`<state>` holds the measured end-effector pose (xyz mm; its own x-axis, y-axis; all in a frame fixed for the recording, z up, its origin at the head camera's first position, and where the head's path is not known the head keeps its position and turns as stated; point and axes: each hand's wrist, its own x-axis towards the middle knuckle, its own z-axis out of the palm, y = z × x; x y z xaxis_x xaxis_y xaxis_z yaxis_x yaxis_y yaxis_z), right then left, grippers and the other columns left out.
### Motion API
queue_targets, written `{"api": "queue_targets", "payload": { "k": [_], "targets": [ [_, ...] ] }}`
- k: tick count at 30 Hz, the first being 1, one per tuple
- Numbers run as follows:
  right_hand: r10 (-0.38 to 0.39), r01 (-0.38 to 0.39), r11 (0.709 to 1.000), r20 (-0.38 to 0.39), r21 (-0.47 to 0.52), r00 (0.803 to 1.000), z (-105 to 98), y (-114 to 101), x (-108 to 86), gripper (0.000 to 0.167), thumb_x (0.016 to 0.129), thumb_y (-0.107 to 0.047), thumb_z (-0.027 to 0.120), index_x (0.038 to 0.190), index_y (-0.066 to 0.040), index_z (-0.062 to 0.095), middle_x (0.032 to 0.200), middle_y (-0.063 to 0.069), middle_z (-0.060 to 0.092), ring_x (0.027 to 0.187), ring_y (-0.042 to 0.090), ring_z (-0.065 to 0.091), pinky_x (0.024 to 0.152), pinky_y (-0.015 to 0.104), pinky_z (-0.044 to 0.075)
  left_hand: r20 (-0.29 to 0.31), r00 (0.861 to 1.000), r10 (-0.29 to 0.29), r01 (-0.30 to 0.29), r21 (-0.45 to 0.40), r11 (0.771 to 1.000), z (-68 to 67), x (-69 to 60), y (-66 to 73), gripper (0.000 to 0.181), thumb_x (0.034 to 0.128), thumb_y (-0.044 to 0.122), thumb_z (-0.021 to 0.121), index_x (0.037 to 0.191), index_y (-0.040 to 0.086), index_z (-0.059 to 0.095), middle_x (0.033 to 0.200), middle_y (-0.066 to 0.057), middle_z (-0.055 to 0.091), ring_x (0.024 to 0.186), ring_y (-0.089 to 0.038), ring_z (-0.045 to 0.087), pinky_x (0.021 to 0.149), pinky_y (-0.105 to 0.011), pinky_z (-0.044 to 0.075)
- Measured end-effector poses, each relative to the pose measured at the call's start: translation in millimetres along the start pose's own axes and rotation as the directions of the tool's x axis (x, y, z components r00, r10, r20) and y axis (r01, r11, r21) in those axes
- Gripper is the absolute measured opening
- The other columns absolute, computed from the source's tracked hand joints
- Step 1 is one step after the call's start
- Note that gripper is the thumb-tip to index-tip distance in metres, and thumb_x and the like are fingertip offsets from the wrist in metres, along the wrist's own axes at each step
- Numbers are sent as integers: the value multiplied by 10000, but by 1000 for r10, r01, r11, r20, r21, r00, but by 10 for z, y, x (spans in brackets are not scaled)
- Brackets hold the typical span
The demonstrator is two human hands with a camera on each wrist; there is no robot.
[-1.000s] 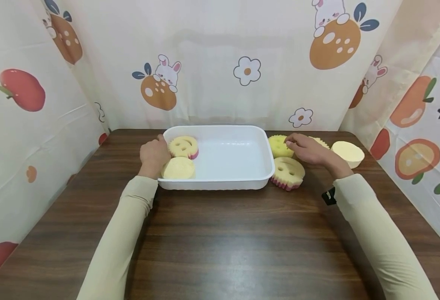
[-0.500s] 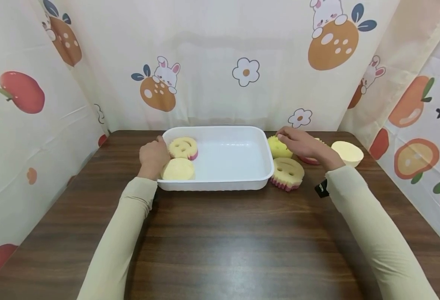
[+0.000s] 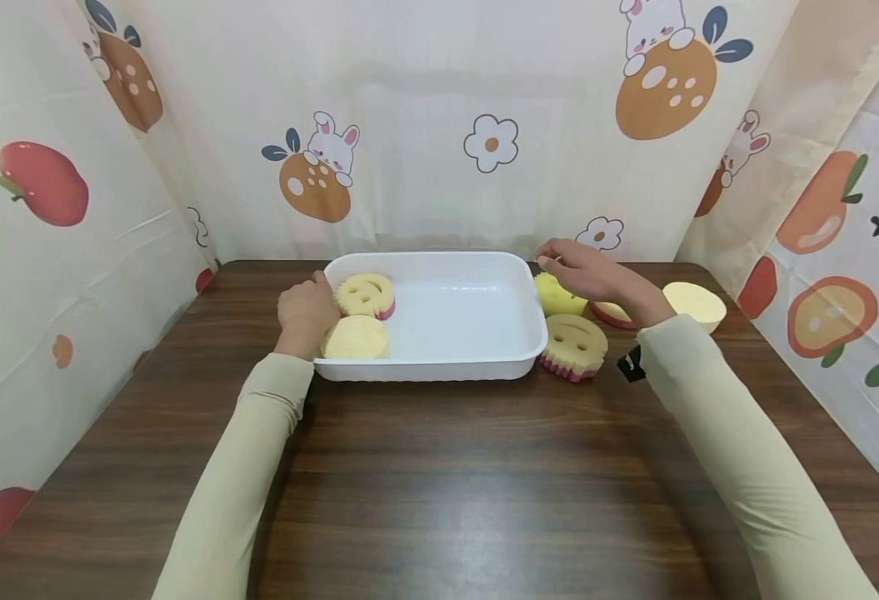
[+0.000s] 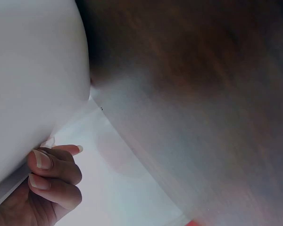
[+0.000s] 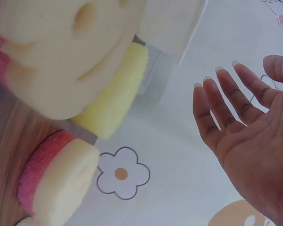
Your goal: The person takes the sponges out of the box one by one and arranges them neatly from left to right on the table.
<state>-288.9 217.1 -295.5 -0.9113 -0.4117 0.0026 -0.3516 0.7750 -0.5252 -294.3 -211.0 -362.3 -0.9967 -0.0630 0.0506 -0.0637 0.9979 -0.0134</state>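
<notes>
My left hand (image 3: 307, 312) holds the left rim of a white tray (image 3: 432, 372); the left wrist view shows curled fingers (image 4: 56, 181) at its edge. Inside the tray, at the left, lie a smiley-face sponge (image 3: 365, 295) with a pink underside and a plain round cream sponge (image 3: 356, 338). Above a yellow sponge (image 3: 556, 297), just right of the tray, hovers my right hand (image 3: 585, 271). In the right wrist view its fingers are spread and loosely bent, with nothing in them. Nearer me, a second smiley-face sponge (image 3: 576, 342) sits against the tray's right side.
A pink-edged sponge (image 3: 610, 314) is partly hidden by the right hand. Farther right stands a plain cream sponge (image 3: 694, 305). All rest on a dark wooden table (image 3: 446, 483), with a printed curtain (image 3: 424, 183) behind and at both sides.
My right hand has moved left and slightly up, from beside the yellow sponge to above it near the tray's right back corner. The left hand stays on the rim.
</notes>
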Motion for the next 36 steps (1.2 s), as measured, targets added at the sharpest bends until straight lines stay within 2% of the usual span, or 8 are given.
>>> {"api": "queue_targets", "payload": {
  "k": [9, 19, 24, 36],
  "targets": [
    [-18, 18, 1000, 0, -20, 1000, 10, -94, 72, 436, 1066, -279, 384, 1378, 15, 461, 1392, 215, 504, 1286, 377, 482, 1075, 583, 389, -26, 1000, 11, -11, -3, 1000, 9, -21, 29, 694, 933, 349, 570, 1403, -113, 353, 1000, -273, 670, 824, -356, 677, 684, -464, 543],
    [-7, 8, 1000, 22, -30, 1000, 1, -182, 184, 443, 1059, -321, 379, 1394, -37, 439, 1390, 191, 506, 1256, 362, 509, 1063, 573, 414, -24, 1000, 7, -7, 0, 1000, -6, 1, 34, 708, 934, 363, 574, 1407, -116, 353, 1015, -278, 668, 831, -358, 676, 679, -461, 538],
    [-15, 17, 999, 50, -40, 999, 31, -242, 272, 489, 1061, -366, 358, 1428, -47, 414, 1421, 187, 480, 1297, 358, 476, 1089, 567, 393, -13, 1000, -10, 10, 8, 1000, -17, -9, 8, 698, 944, 360, 559, 1409, -117, 348, 1034, -283, 666, 849, -367, 680, 683, -467, 541],
    [-14, 17, 998, 58, -54, 998, 72, -331, 388, 464, 1064, -344, 372, 1414, -45, 423, 1392, 173, 504, 1279, 340, 486, 1082, 545, 408, -13, 1000, -5, 5, 6, 1000, 4, -17, 5, 739, 941, 373, 566, 1445, -108, 321, 1047, -280, 672, 863, -375, 683, 710, -481, 546]
  ]
}}
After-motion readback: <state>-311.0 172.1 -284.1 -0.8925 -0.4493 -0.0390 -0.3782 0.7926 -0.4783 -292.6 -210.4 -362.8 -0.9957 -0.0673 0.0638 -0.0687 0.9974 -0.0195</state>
